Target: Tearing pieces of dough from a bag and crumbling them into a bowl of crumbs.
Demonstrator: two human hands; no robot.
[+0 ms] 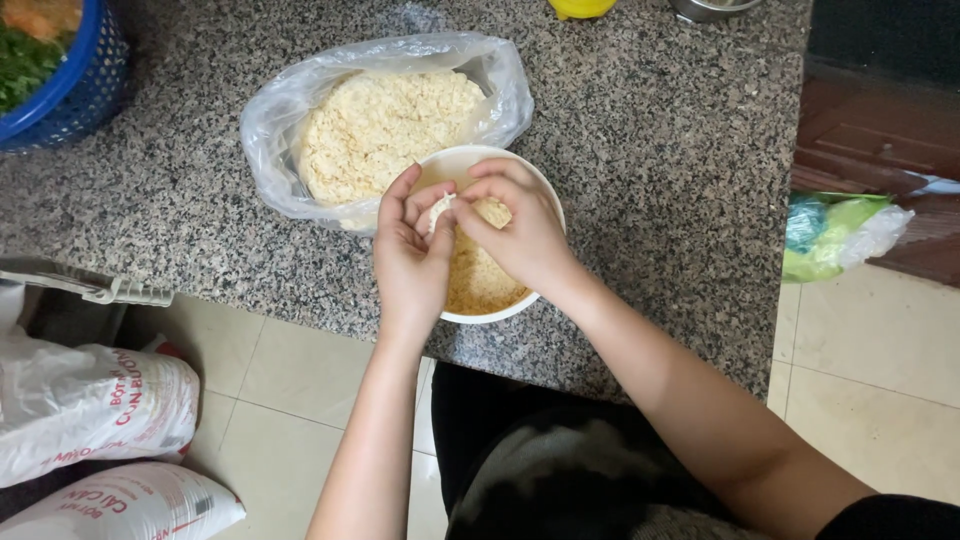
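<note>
A white bowl (452, 165) stands on the speckled granite counter (640, 170) and holds yellowish crumbs (478, 280). Both hands hover over it. My left hand (410, 255) and my right hand (518, 225) pinch the same small pale, crumb-coated piece (441, 211) between their fingertips. Just behind the bowl lies an open clear plastic bag (275, 130) full of pale flaky crumbs (385, 125), touching the bowl's rim.
A blue basket (75, 85) with greens sits at the counter's far left corner. A yellow object (583, 8) and a metal vessel (712, 9) are at the back edge. White sacks (90, 405) lie on the tiled floor at left, a green-white bag (838, 232) at right.
</note>
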